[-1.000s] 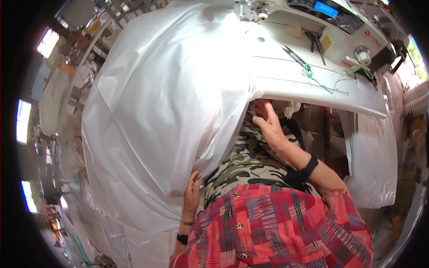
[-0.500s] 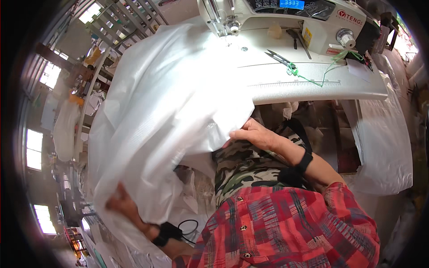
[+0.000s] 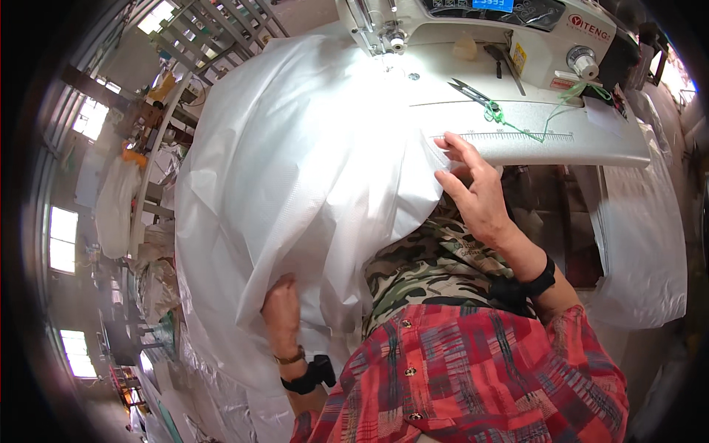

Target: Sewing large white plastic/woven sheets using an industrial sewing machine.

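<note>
A large white woven plastic sheet (image 3: 244, 184) spreads from under the needle of the sewing machine (image 3: 443, 33) down over the left side, falling in loose folds. My left hand (image 3: 282, 306) is closed on a fold low in the sheet, its fingertips partly hidden. At the sheet's right edge, by the front of the machine bed (image 3: 532, 151), my right hand (image 3: 478, 193) is open. Its thumb and fingers are apart, and the fingertips are close to the edge; whether they touch it is unclear.
Scissors (image 3: 476, 97) tied to a green cord (image 3: 528, 133) lie on the machine bed, with a dark slim tool (image 3: 498, 66) behind them. White sheeting (image 3: 639, 258) hangs at the right. A metal rack (image 3: 214, 37) stands far left. The machine's lamp glares on the sheet.
My right hand has let go of the sheet's edge and moved up and right, its fingers spreading. My left hand has moved right, closing on a fold. The sheet has shifted rightward.
</note>
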{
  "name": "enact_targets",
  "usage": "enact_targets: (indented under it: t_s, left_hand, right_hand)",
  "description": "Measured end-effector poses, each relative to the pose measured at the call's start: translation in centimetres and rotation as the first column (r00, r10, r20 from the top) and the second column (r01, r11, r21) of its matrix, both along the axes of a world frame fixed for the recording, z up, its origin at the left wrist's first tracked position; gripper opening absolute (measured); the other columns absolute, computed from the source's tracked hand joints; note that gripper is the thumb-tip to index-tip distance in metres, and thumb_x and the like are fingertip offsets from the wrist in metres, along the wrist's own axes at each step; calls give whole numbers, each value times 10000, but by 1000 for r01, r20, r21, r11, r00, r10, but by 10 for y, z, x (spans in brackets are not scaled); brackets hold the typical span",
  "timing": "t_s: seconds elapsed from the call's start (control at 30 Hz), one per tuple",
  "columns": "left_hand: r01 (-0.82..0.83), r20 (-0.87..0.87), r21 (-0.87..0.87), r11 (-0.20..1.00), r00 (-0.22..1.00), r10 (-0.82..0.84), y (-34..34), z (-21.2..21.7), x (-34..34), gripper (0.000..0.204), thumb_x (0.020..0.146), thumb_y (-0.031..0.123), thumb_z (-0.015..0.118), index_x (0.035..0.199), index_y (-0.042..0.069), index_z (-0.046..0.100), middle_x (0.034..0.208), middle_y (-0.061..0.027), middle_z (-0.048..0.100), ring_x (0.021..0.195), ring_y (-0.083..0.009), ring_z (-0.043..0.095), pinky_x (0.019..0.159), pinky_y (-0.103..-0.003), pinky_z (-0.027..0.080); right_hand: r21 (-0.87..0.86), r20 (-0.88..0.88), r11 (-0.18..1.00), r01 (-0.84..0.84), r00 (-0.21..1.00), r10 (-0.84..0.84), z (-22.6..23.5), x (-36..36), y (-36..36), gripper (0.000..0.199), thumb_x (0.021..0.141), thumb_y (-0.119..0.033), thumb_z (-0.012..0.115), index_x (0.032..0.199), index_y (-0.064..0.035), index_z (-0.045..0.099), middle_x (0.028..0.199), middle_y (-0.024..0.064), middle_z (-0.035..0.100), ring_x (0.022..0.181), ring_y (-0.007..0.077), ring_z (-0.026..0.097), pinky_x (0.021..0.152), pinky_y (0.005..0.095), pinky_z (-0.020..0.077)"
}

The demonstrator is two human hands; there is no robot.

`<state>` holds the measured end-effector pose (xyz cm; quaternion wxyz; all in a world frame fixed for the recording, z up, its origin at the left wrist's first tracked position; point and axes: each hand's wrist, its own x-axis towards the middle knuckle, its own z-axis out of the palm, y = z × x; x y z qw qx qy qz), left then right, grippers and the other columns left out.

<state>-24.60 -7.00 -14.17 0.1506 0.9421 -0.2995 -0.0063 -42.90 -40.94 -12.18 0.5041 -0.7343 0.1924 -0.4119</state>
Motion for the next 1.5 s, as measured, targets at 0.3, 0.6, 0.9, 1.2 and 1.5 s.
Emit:
enact_targets:
  t_s: [0.3,0.6,0.9,1.2,1.5]
  left_hand:
    - [276,5,-495,824,949,-314,-70,41,-75,292,848,127,716,1093,-15,645,1009,-170,674,909,-345,650,818,-385,507]
    - [260,4,-553,791,951,-310,-64,35,-67,320,848,100,714,1136,-8,626,1054,-149,643,947,-275,621,853,-356,487]
    - [220,-45,-623,751,948,-315,-60,48,-65,304,863,69,689,1150,-9,626,1047,-126,648,940,-229,625,851,-328,484]
    - [285,26,-690,665,928,-371,-77,83,-62,253,905,76,653,1131,-34,628,1080,-95,660,953,-178,629,874,-295,482]
    - [378,-51,-617,691,857,-514,-90,79,-58,240,844,131,726,1025,-11,658,962,-122,661,841,-203,633,741,-303,508]
  right_hand:
    - [159,-404,957,-242,869,287,8,-15,-14,323,848,-274,678,800,45,674,577,94,552,558,160,508,589,324,443]
    - [595,-246,756,-274,833,496,-28,-65,-5,397,913,-285,627,756,73,693,649,76,661,614,131,638,580,292,485]
    - [97,-312,977,-192,926,213,55,-38,25,294,923,-248,622,920,37,696,800,109,704,661,150,653,554,324,457]
    - [728,-45,646,-229,924,379,20,36,65,510,901,-276,670,1220,99,536,998,135,617,608,132,635,455,237,437]
    - [618,78,386,-684,542,837,4,10,110,366,956,-300,594,1130,22,611,949,83,671,716,155,675,587,282,501]
